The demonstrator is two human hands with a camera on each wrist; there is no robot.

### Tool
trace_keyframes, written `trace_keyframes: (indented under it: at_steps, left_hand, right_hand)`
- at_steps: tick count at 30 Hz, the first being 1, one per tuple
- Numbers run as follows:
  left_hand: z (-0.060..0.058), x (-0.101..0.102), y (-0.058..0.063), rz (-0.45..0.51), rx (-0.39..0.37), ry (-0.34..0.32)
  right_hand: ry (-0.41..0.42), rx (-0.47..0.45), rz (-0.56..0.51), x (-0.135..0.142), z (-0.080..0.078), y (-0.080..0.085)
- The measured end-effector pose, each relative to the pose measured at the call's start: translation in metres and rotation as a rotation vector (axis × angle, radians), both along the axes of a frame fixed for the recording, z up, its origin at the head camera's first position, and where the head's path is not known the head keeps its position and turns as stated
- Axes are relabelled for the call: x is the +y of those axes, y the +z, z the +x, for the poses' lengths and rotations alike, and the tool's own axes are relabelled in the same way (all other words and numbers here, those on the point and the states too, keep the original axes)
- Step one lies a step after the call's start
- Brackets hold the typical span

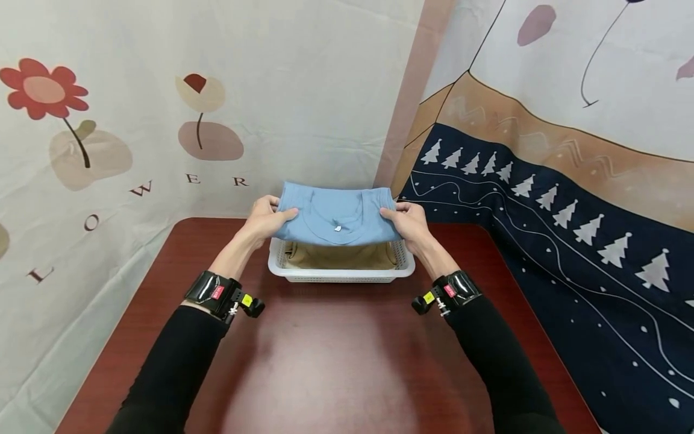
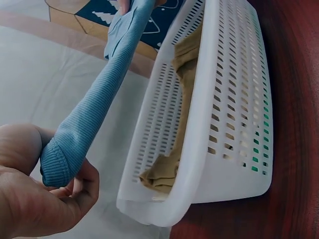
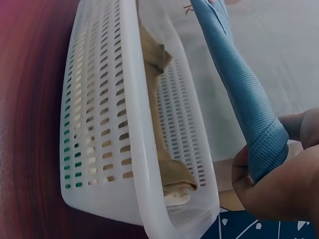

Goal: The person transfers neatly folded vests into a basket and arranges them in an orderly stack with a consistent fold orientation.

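Observation:
A folded light-blue ribbed shirt [image 1: 337,214] hangs over a white plastic basket [image 1: 341,276], its neckline and small white label facing up. My left hand [image 1: 265,218] pinches its left end, thumb on top and fingers beneath. At the opposite end my right hand [image 1: 408,223] grips it the same way. Both wrist views show the shirt [image 2: 94,109] raised above the basket rim [image 3: 142,124]. Inside the basket lies folded tan clothing [image 1: 338,257], and the right wrist view shows a cream cloth [image 3: 177,198] below it. Something green shows through the slotted wall.
The basket stands near the far edge of a reddish-brown table [image 1: 325,355]. Behind the table hangs a pale curtain [image 1: 303,90] printed with flowers and letters. A dark blue cloth [image 1: 542,253] with white trees hangs along the right side.

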State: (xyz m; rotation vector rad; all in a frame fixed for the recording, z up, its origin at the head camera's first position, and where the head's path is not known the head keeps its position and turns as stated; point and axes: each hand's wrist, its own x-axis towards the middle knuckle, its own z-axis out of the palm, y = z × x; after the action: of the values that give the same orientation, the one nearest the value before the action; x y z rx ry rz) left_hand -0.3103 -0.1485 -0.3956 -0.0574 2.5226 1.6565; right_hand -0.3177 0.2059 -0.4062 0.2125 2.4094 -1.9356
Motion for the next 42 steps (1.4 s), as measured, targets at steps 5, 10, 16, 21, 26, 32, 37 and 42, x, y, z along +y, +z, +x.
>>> trace_keyframes:
  at_steps: [5, 10, 16, 21, 26, 32, 37, 42]
  left_hand:
    - [-0.002, 0.002, -0.009, -0.052, 0.016, 0.005]
    - [-0.003, 0.004, -0.02, -0.143, 0.047, 0.008]
    - [-0.002, 0.009, -0.029, -0.283, 0.076, 0.033]
    - [-0.002, 0.017, -0.033, -0.368, 0.111, 0.037]
    - [-0.002, 0.024, -0.035, -0.411, 0.128, 0.028]
    - [-0.003, 0.033, -0.041, -0.468, 0.162, 0.009]
    - [-0.004, 0.041, -0.047, -0.512, 0.163, 0.004]
    - [-0.001, 0.044, -0.047, -0.534, 0.136, -0.001]
  right_hand:
    - [0.001, -0.002, 0.111, 0.002, -0.003, -0.006]
    - [0.006, -0.023, 0.191, 0.002, -0.005, -0.01]
    - [0.013, -0.047, 0.293, -0.004, -0.008, -0.015]
    - [0.0, -0.04, 0.41, -0.009, -0.008, -0.019]
    - [-0.017, -0.033, 0.482, -0.014, -0.009, -0.024]
    - [-0.018, -0.03, 0.576, -0.019, -0.014, -0.029]
    - [-0.029, -0.028, 0.615, -0.022, -0.015, -0.034]
    - [0.004, 0.0, 0.708, -0.025, -0.011, -0.035]
